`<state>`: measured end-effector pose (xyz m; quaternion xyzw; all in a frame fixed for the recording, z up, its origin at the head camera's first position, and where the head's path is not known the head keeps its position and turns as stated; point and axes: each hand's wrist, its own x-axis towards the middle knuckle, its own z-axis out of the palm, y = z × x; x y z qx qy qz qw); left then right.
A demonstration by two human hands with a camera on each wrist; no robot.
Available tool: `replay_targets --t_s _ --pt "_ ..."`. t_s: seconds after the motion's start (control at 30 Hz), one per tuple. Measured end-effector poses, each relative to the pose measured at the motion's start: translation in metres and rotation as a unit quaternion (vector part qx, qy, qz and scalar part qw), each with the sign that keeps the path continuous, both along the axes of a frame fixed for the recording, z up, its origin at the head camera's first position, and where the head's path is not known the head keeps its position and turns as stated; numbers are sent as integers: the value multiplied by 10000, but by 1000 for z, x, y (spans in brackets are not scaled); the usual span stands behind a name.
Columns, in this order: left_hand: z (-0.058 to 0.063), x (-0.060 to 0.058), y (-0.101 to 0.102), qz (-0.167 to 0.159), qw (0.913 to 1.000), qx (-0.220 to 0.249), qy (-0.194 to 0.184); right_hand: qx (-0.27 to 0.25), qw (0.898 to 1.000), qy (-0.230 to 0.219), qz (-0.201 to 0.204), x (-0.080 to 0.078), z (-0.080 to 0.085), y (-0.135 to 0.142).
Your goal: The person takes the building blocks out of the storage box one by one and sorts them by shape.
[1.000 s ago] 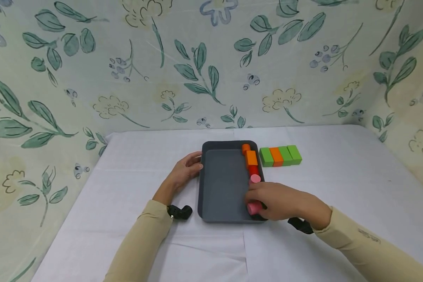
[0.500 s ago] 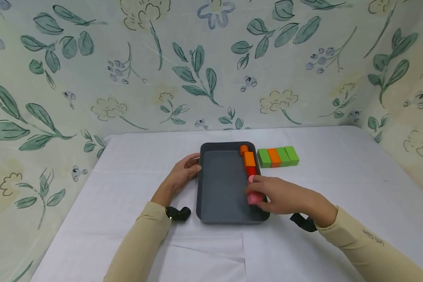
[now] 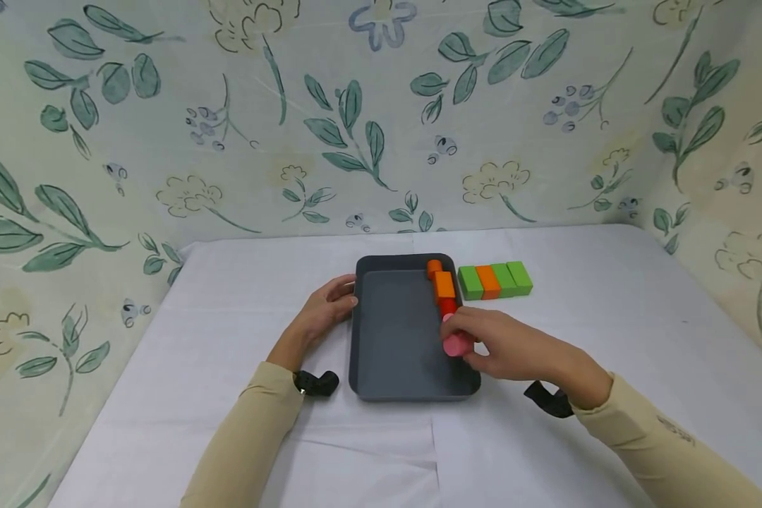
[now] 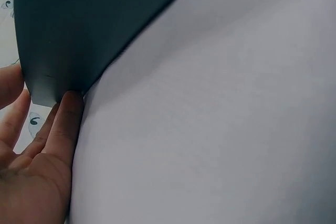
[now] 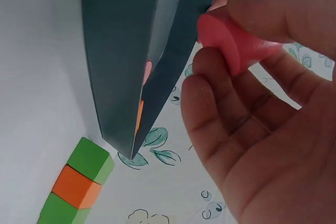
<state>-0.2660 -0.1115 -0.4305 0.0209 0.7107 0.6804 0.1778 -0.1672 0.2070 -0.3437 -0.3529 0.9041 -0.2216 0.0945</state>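
My right hand (image 3: 504,342) pinches a pink cylinder (image 3: 457,346) between thumb and fingers over the right side of a dark grey tray (image 3: 387,388). In the right wrist view the pink cylinder (image 5: 236,43) is held clear of the tray wall (image 5: 115,51). Along the tray's right side lie an orange cylinder (image 3: 434,267), an orange block (image 3: 444,285) and a red block (image 3: 447,306). Another pink piece (image 3: 446,318) is partly hidden by my hand. My left hand (image 3: 324,310) rests its fingertips on the tray's left wall, fingers nearly straight (image 4: 65,124).
Just right of the tray a row stands on the white cloth (image 3: 578,296): a green block (image 3: 471,283), an orange block (image 3: 488,282) and more green blocks (image 3: 511,279). A floral cloth (image 3: 260,141) hangs behind the table.
My right hand has moved the pink cylinder away from the tray's near right corner, up and towards the other pieces. My left hand stays at the tray's left wall. The head view shifts slightly.
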Motion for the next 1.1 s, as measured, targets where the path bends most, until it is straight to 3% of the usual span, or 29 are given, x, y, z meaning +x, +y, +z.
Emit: replay_targets --t_s 0.53,0.8,1.1 --pt "-5 3 -1 22 9999 121 3 -539 9959 352 -642 -1 0 32" --pt "-3 3 -2 -14 10000 63 76 -612 9890 528 -1241 -12 -6 54" --pt "1 3 1 -22 9999 -8 125 -700 9811 280 -1782 -22 -23 61"
